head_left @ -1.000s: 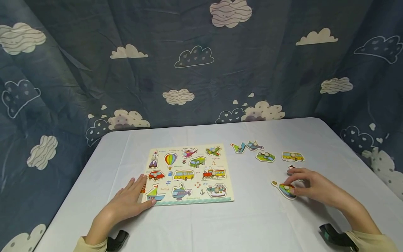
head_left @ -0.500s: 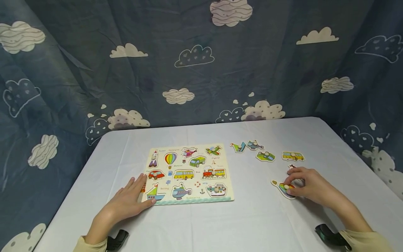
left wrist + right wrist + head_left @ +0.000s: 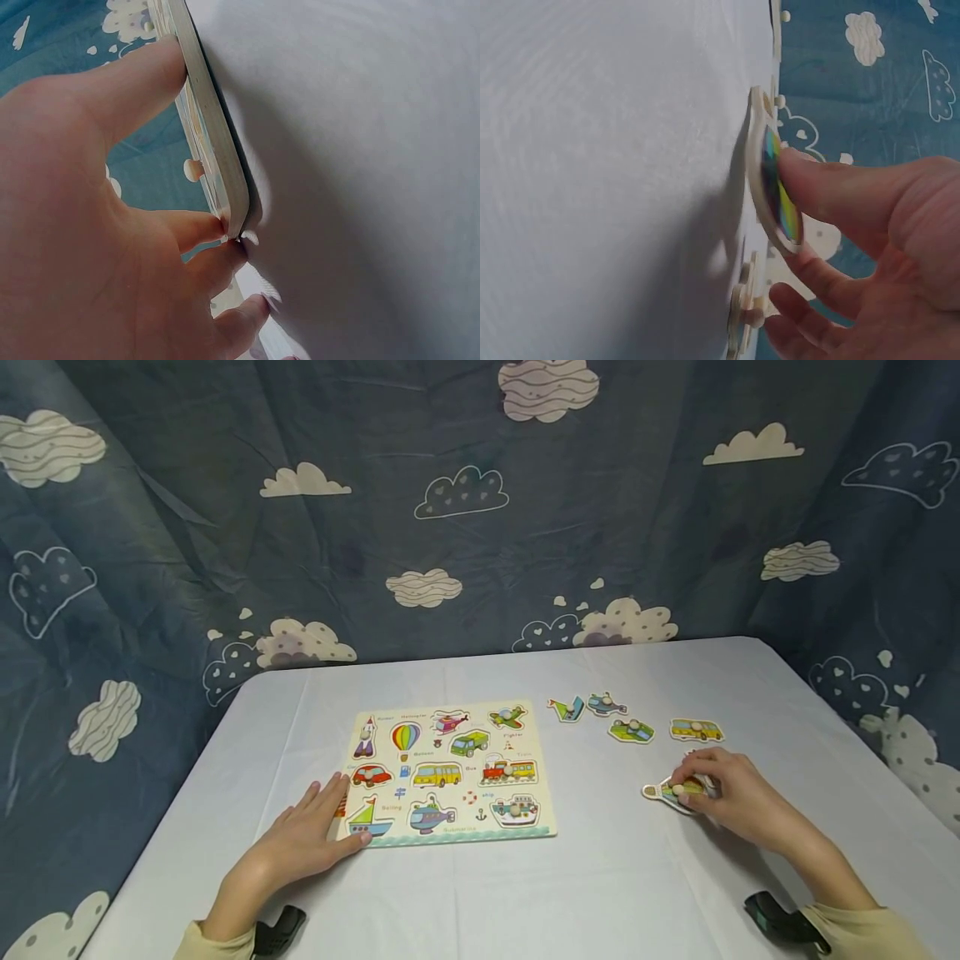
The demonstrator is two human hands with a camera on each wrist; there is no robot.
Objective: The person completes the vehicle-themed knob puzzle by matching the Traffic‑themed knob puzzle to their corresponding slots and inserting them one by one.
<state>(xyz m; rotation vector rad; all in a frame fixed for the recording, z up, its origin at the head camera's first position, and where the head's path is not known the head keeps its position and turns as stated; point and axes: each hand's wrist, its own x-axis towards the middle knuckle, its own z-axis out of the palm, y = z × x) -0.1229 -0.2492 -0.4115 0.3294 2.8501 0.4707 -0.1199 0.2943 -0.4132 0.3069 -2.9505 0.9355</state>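
My left hand (image 3: 296,835) lies with straight fingers along the left edge of a vehicle puzzle board (image 3: 465,839), its thumb touching the lower left corner. In the left wrist view, the thumb and fingertips press against the side of the board (image 3: 217,142). On the right of the table, my right hand (image 3: 738,793) pinches a hot-air balloon puzzle piece (image 3: 665,797) between thumb and fingers. The right wrist view has this balloon piece (image 3: 759,187) tilted and raised from the cloth. Another loose piece is mostly hidden behind the right hand.
Right of the board lie a sailboat piece (image 3: 567,710), a submarine piece (image 3: 606,705), a green truck piece (image 3: 631,732) and a yellow bus piece (image 3: 697,730). Knobbed pieces, such as the red car (image 3: 362,774), sit in the board. A cloud-patterned curtain (image 3: 465,435) hangs behind the table.
My right hand has closed its pinch on the balloon piece and tilted it up, shifting it slightly left and away from me. The left hand and the board have stayed in place.
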